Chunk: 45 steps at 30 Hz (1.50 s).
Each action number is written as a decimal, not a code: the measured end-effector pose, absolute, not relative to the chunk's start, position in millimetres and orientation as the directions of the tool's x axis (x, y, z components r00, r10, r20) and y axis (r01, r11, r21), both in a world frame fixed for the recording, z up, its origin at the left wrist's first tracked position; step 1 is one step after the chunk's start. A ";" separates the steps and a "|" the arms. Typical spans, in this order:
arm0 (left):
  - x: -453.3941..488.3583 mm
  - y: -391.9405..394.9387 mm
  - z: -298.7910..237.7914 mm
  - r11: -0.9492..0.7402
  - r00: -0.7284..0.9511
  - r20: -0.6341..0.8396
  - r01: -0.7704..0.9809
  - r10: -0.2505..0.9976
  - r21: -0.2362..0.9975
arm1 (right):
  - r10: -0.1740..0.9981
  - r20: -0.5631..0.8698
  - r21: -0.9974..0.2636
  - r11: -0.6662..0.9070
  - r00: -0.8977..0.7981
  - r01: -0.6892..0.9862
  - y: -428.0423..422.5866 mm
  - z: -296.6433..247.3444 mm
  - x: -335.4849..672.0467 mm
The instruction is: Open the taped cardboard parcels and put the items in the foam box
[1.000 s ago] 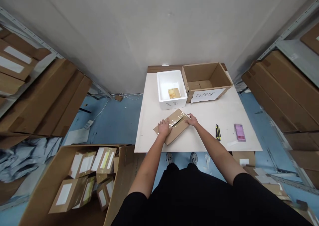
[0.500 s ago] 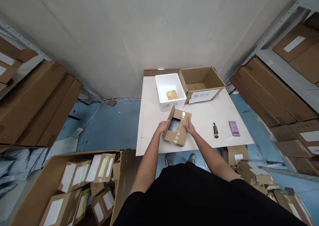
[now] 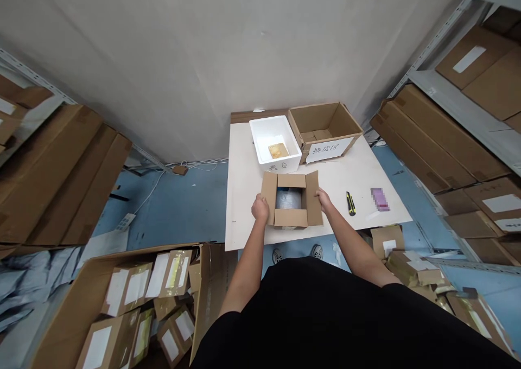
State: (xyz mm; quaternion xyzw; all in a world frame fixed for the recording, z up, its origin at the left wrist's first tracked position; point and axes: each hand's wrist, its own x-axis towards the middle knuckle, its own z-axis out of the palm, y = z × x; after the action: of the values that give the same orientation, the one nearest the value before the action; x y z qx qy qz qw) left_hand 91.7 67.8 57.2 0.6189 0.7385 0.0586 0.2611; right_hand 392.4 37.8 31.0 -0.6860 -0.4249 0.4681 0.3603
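Note:
A small cardboard box (image 3: 291,217) stands on the white table (image 3: 243,195) near its front edge, its flaps spread outward. Inside lies something wrapped in clear plastic (image 3: 288,199), greyish with a bit of blue; its kind I cannot make out. My left hand (image 3: 260,208) is closed on the left flap. On the opposite side my right hand (image 3: 324,199) pinches the right flap. To the right of the box lies a yellow and black box cutter (image 3: 350,203), and beyond it a blurred purple item (image 3: 380,199).
Behind the small box stand a white foam bin (image 3: 274,165) holding a yellowish packet (image 3: 279,151), and a larger open carton (image 3: 325,151) with a paper sign. A big carton of parcels (image 3: 205,298) sits lower left. Shelves with boxes (image 3: 423,135) flank both sides.
The right flap, folded over before, now stands out to the side, and the opening is wider. The box has turned squarer to me. My right hand has moved outward with the flap.

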 end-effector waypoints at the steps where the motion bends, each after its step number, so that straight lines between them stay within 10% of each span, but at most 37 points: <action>1: 96.3 64.6 57.2 0.142 -0.037 -0.256 0.902 0.966 0.408 | 0.908 -0.359 -0.900 -0.398 0.216 0.178 30.3 29.8 403.5; 7: 129.2 37.4 55.6 -0.420 0.547 -0.218 0.795 0.808 0.437 | 0.785 -0.412 -0.616 -0.615 0.463 0.493 3.8 13.5 412.0; 13: 93.9 13.6 60.4 -0.303 0.568 -0.187 0.655 0.802 0.692 | 0.988 -0.085 -0.410 -0.151 0.128 0.899 21.3 17.7 389.3; 18: 62.5 -0.6 55.0 -0.258 0.563 -0.314 0.714 0.764 0.651 | 0.942 -0.229 -0.417 0.131 -0.244 0.899 50.5 20.0 361.0; 26: 80.8 -31.0 22.4 -0.346 0.506 -0.263 0.808 0.821 0.476 | 0.994 -0.070 -0.327 0.061 -0.089 0.943 97.9 30.4 349.9; 35: 94.0 -51.5 -9.0 -0.346 0.392 -0.026 0.838 0.919 0.422 | 0.935 -0.354 -0.160 -0.057 -0.004 0.985 175.1 23.3 345.7; 42: 101.4 -60.0 -21.4 -0.315 0.307 0.078 0.885 0.948 0.343 | 0.992 -0.108 -0.266 0.029 -0.060 0.963 133.7 22.2 332.2; 45: 102.6 -68.5 -21.7 -0.262 0.245 0.094 0.909 0.965 0.324 | 0.954 -0.268 -0.284 0.058 -0.137 0.957 96.3 12.1 305.3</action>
State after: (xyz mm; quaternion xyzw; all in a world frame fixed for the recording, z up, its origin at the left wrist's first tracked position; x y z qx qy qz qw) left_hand 102.6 -68.5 -21.7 0.7824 0.5989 0.1376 0.1015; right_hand 305.3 96.3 12.1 -0.6567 -0.7274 0.1991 -0.0042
